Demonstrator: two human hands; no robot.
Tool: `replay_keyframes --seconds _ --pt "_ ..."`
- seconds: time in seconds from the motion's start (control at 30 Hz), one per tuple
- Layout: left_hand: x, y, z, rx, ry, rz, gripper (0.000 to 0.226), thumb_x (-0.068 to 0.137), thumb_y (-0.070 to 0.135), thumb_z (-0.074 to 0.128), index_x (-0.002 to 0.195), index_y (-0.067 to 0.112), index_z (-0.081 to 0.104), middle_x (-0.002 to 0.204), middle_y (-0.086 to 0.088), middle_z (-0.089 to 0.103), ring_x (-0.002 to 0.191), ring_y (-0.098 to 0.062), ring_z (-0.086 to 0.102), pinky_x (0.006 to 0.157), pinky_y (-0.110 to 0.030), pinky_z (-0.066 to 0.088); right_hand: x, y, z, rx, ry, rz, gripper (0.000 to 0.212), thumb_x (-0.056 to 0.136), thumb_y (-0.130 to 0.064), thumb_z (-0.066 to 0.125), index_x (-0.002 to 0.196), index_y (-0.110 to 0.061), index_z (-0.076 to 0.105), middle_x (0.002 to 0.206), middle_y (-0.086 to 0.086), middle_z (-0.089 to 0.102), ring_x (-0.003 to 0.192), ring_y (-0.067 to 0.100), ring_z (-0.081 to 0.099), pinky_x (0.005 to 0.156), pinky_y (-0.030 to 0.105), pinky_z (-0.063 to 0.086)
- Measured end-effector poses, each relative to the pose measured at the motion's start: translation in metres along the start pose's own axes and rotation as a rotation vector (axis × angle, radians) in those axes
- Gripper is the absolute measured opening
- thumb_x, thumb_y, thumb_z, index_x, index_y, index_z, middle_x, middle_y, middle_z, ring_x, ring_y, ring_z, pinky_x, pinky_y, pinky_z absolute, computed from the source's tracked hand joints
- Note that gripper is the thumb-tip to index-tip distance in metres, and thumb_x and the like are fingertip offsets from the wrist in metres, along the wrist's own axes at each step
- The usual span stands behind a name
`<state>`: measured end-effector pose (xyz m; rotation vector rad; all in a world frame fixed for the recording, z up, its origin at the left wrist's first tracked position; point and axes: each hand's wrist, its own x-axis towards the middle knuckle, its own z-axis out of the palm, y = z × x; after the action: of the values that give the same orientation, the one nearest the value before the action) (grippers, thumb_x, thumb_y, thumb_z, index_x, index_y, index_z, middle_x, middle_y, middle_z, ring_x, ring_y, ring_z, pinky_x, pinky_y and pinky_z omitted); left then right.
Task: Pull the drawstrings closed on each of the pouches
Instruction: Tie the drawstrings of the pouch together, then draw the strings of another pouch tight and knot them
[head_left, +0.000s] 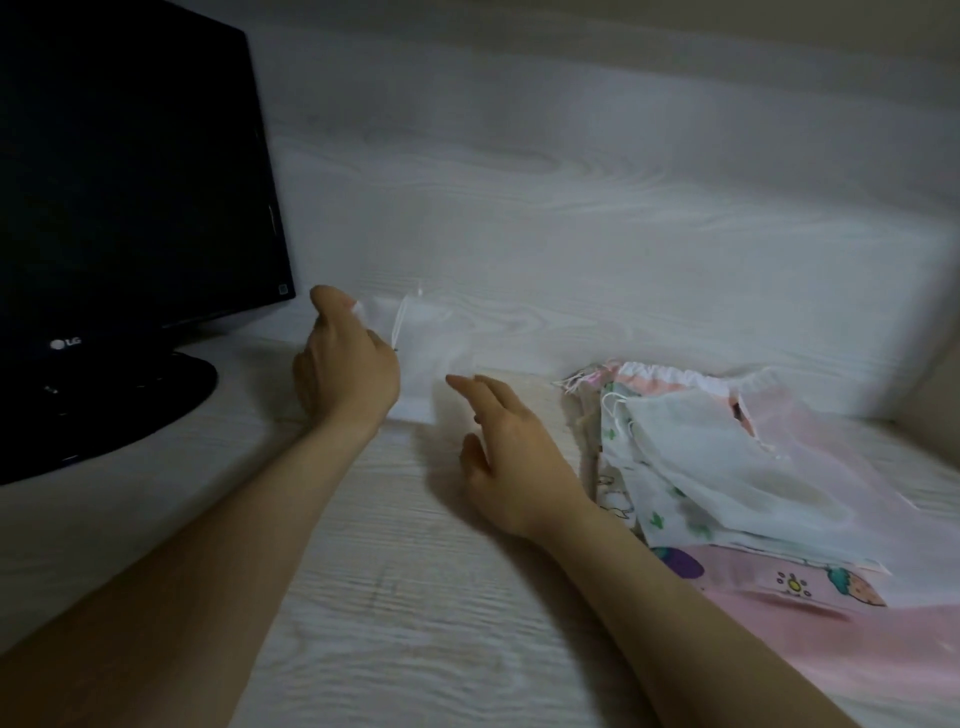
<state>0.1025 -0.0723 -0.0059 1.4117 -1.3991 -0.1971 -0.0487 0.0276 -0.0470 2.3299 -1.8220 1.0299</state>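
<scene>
A small white pouch (428, 353) stands against the back panel of the desk, its thin white drawstring (401, 325) hanging down its left side. My left hand (345, 364) grips the pouch's upper left corner. My right hand (511, 457) hovers just right of the pouch with fingers spread and nothing in it. To the right lies a pile of pouches (727, 467): a sheer white one on top, printed ones beneath and a pink one (810, 587) at the bottom.
A black monitor (130, 208) on a round stand (119, 395) fills the left side. The pale wood-grain desk (415, 597) runs under both arms, with a matching back panel (571, 208) close behind the pouches.
</scene>
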Motion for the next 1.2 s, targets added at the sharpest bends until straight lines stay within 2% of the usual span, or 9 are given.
replay_keyframes --seconds 0.13,0.3,0.43,0.53,0.6,0.77,0.9,1.1,1.2 --pt "0.010 -0.027 0.007 0.150 0.006 0.000 0.047 0.088 -0.005 0.058 0.131 0.009 0.046 0.137 -0.021 0.052 0.121 -0.045 0.055 0.103 -0.053 0.039 0.002 0.001 0.005 -0.095 -0.083 0.036 0.072 0.083 -0.017 0.052 0.153 -0.022 0.040 0.148 0.010 0.043 0.126 0.036 0.053 0.100 0.051 0.049" --pt "0.000 -0.027 0.019 0.288 -0.076 0.100 0.047 0.082 -0.001 0.062 0.125 0.014 0.051 0.137 -0.019 0.042 0.125 -0.042 0.042 0.099 -0.050 0.037 0.001 0.000 0.004 -0.133 -0.100 0.101 0.069 0.082 -0.024 0.050 0.150 -0.024 0.044 0.140 0.007 0.047 0.120 0.036 0.055 0.097 0.050 0.048" --pt "-0.015 -0.013 0.022 0.393 -0.296 0.283 0.031 0.097 0.031 0.052 0.122 0.013 0.054 0.133 -0.018 0.050 0.121 -0.040 0.047 0.097 -0.050 0.043 0.000 -0.001 0.003 -0.125 -0.087 0.139 0.067 0.078 -0.029 0.045 0.145 -0.023 0.050 0.129 0.006 0.053 0.114 0.035 0.057 0.095 0.050 0.050" --pt "-0.023 -0.013 0.025 0.644 -0.511 0.237 0.059 0.098 0.062 0.049 0.136 0.017 0.048 0.144 -0.018 0.044 0.129 -0.040 0.042 0.103 -0.049 0.040 -0.001 0.000 0.002 -0.124 -0.101 0.140 0.064 0.077 -0.035 0.041 0.138 -0.023 0.058 0.122 0.006 0.057 0.111 0.032 0.059 0.095 0.049 0.051" --pt "-0.024 -0.015 0.025 0.696 -0.547 0.248 0.066 0.096 0.064 0.053 0.141 0.017 0.045 0.149 -0.019 0.040 0.132 -0.040 0.040 0.105 -0.050 0.039 -0.001 -0.001 0.001 -0.125 -0.105 0.153 0.065 0.076 -0.037 0.037 0.134 -0.024 0.061 0.120 0.006 0.060 0.110 0.031 0.061 0.095 0.048 0.052" --pt "-0.024 -0.013 0.023 0.646 -0.473 0.330 0.044 0.096 0.049 0.055 0.123 0.015 0.054 0.139 -0.017 0.047 0.126 -0.037 0.042 0.101 -0.047 0.040 -0.005 -0.002 -0.007 -0.175 -0.088 0.160 0.054 0.082 -0.027 0.044 0.131 -0.019 0.066 0.119 0.007 0.066 0.108 0.028 0.063 0.094 0.046 0.053" --pt "-0.029 -0.006 0.025 0.365 -0.371 0.640 0.012 0.093 0.032 0.057 0.100 0.021 0.058 0.113 -0.003 0.055 0.112 -0.027 0.046 0.092 -0.040 0.039 -0.006 -0.001 -0.021 -0.351 0.010 0.084 0.041 0.082 -0.024 0.048 0.114 -0.018 0.073 0.107 0.006 0.067 0.098 0.030 0.063 0.085 0.043 0.053" --pt "-0.060 0.004 0.041 0.034 -0.787 0.749 0.016 0.092 0.025 0.063 0.105 0.020 0.070 0.107 -0.001 0.066 0.103 -0.023 0.062 0.092 -0.038 0.051 -0.011 0.007 -0.066 -0.553 0.204 0.314 0.014 0.084 -0.020 0.056 0.094 -0.014 0.064 0.095 0.009 0.068 0.086 0.036 0.065 0.064 0.037 0.046" --pt "-0.068 0.004 0.046 -0.041 -0.897 0.728 0.019 0.092 0.030 0.063 0.106 0.021 0.072 0.107 0.002 0.071 0.101 -0.018 0.066 0.093 -0.037 0.053 -0.017 0.024 -0.084 -0.667 0.193 0.504 0.010 0.084 -0.009 0.058 0.092 -0.013 0.052 0.102 0.015 0.067 0.096 0.039 0.063 0.068 0.036 0.034"
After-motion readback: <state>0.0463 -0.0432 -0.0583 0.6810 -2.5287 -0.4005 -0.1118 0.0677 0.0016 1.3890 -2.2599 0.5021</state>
